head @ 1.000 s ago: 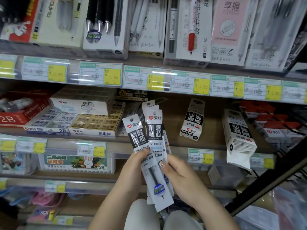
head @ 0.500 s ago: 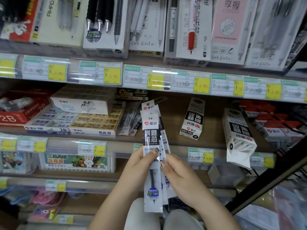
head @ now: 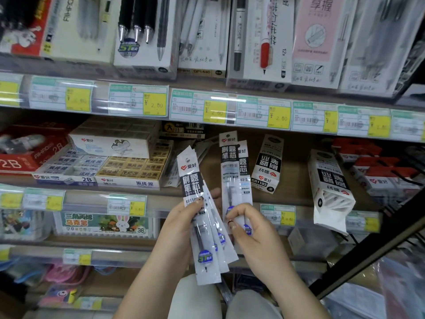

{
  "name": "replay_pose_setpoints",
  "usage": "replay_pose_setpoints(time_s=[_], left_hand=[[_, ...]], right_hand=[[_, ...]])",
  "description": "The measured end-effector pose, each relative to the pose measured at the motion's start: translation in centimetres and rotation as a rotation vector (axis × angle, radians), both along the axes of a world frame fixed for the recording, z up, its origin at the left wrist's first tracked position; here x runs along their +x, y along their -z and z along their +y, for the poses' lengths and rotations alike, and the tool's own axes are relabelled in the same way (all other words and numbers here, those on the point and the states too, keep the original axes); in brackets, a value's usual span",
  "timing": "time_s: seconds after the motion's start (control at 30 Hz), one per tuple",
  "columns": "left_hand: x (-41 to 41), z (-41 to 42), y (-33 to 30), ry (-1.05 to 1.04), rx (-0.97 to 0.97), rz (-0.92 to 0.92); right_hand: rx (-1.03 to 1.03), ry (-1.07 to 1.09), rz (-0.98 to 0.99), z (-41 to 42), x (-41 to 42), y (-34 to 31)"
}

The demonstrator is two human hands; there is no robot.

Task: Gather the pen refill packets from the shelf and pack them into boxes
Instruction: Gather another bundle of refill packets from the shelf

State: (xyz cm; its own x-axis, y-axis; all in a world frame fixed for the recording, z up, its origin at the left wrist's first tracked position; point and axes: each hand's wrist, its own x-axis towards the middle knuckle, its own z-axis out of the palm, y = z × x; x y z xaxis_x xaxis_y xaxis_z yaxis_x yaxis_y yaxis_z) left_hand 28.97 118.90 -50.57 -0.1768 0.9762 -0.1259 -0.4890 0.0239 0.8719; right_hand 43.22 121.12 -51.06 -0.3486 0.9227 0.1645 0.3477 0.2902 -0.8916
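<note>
Red pencil cartons (head: 25, 155) marked 2B lay at the far left of the middle shelf (head: 296, 199), with flat trays of white erasers (head: 69, 166) and gold erasers (head: 135, 168) just to their right and a white box (head: 110, 146) resting on top of them. In front of the shelf the left hand (head: 181, 229) held a fan of pen refill packets (head: 202, 222), thumb pressed on the front near the black label and fingers curled behind. Their long axes ran nearly upright, tilted so the hang-hole tops leaned up and to the left and the clear lower ends, with a round blue sticker, pointed down and to the right. Just beside them, apart from the fan, the right hand (head: 250, 233) pinched a second small bunch of packets (head: 232, 173) by their lower ends between curled fingers and thumb; these stood almost vertical, tops upward. Behind that bunch a refill box (head: 266, 164) stood on the shelf with its print upside down. Further right a second, larger refill box (head: 331, 187) leaned at the shelf's front edge, its open flap hanging down past the edge. Red and white packs (head: 377, 169) lay at the far right. Yellow price tags (head: 213, 111) lined the shelf edge above.
</note>
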Motion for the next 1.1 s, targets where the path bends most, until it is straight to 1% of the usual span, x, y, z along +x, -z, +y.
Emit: replay_pose_setpoints(time_s=[0.1,0.2,0.33,0.47,0.6,0.73,0.9,1.0,1.1], left_hand=[[-0.2,-0.1,0.0,0.036,0.022,-0.035],[-0.2,-0.2,0.2,0.038,0.033,-0.019],[-0.5,-0.2,0.4,0.023,0.017,0.017],[-0.6,-0.2,0.3,0.022,-0.007,0.056],[-0.4,-0.4,0.1,-0.028,0.005,0.078],[-0.1,-0.6,-0.2,-0.064,-0.012,0.054],[0.1,-0.7,-0.4,-0.088,-0.027,0.106],[0.3,-0.7,-0.5,-0.082,-0.046,0.082],[0.6,-0.7,-0.7,-0.103,-0.034,0.027]], right_hand=[[-0.017,0.026,0.024,-0.2,0.2,0.0],[0.001,0.033,0.045,-0.4,0.2,-0.1],[0.055,0.024,0.015,-0.5,0.2,0.0],[0.024,0.014,0.04,-0.8,0.3,0.0],[-0.016,0.011,0.076,-0.9,0.5,0.4],[-0.028,-0.011,0.109,-1.2,0.4,0.4],[-0.041,-0.033,0.114,-1.5,0.2,0.4],[-0.053,-0.071,0.099,-1.6,0.1,0.6],[-0.065,-0.093,0.14,-1.8,0.0,0.7]])
